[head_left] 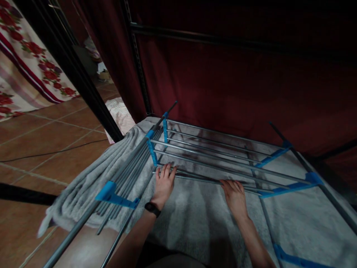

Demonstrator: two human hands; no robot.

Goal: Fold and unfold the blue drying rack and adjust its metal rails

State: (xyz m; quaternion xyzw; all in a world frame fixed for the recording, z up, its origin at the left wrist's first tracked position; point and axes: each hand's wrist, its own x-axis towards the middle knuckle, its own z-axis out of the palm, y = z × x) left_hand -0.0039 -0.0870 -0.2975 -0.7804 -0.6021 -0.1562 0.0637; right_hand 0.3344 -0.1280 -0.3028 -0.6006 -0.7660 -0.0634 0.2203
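A rack frame of grey metal tubes with blue plastic brackets stands on a grey blanket (189, 212). Several crossbars run between the left bracket (152, 152) and the right bracket (292, 188). My left hand (165, 181), with a black band on its wrist, has its fingers curled over a thin metal rod (199, 178) near the left bracket. Farther right, my right hand (233, 194) grips the same rod, palm down. A second thin rod lies close along it, and their contact is partly hidden by my fingers.
Loose metal rods (131, 173) lie along the frame's left tube. Another blue bracket (115, 197) projects near my left forearm, and one more (295, 257) sits at the lower right. A dark red curtain (223, 82) and black metal posts (69, 67) stand around the blanket.
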